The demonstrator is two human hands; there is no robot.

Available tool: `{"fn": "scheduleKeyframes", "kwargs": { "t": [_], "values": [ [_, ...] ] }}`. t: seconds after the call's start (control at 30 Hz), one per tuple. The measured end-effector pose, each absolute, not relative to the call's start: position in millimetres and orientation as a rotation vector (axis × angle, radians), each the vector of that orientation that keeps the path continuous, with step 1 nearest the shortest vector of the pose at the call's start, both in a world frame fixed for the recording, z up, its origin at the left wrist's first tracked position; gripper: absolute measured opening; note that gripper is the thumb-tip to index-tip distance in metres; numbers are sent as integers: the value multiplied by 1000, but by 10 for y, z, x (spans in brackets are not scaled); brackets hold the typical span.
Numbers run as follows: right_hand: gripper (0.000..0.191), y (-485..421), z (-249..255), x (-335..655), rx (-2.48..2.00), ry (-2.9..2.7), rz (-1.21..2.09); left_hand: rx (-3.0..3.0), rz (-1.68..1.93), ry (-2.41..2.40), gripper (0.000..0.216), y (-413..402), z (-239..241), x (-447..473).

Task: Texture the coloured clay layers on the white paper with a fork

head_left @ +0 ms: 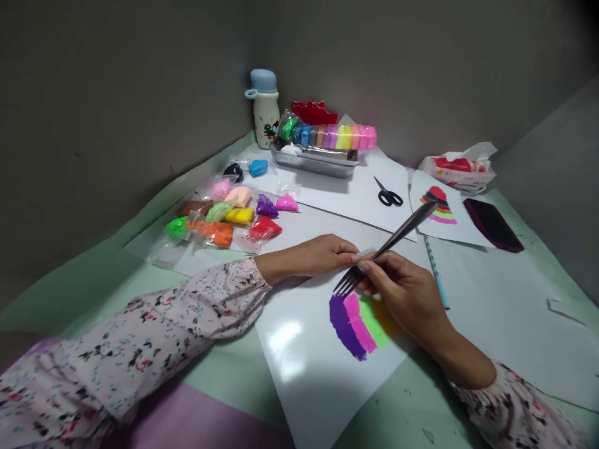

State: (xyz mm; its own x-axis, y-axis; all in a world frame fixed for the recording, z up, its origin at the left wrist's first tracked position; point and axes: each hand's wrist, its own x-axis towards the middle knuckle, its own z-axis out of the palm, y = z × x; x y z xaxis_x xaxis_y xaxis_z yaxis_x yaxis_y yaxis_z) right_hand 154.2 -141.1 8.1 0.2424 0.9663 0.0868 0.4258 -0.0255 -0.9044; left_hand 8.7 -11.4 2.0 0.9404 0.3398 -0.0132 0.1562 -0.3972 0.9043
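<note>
My right hand (412,296) grips a metal fork (402,234) by its neck, with the handle slanting up to the right. Its tines reach down to the top of a purple clay band (347,330) on a glossy white sheet (322,393). Alongside lie a pink band (361,323), a light green band (374,318) and an orange-yellow band, partly shaded by my hand. My left hand (321,254) lies at the sheet's far edge, its fingers closed on that edge beside the fork; their tips are partly hidden.
Bagged coloured clay, including an orange packet (215,234), lies at left. Behind stand a bottle (266,115) and a metal tray (313,163) with more clay. Scissors (389,194), a striped clay picture (461,227), a phone (493,224), a tissue pack (458,171) and a blue pencil (435,268) lie rightward.
</note>
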Motion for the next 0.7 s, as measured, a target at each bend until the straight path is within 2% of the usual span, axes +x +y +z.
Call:
{"fn": "scheduleKeyframes", "kwargs": {
  "t": [0.27,0.47,0.7],
  "values": [
    [19,-1438,119,1517,-1548,-1377,916,1994,220,363,30,-127,46,82],
    [19,-1421,72,1534,-1559,-1467,861,1976,229,348,32,-125,28,85],
    [22,-1405,53,1586,-1533,-1320,846,1979,239,372,36,-127,33,81]
  ]
}}
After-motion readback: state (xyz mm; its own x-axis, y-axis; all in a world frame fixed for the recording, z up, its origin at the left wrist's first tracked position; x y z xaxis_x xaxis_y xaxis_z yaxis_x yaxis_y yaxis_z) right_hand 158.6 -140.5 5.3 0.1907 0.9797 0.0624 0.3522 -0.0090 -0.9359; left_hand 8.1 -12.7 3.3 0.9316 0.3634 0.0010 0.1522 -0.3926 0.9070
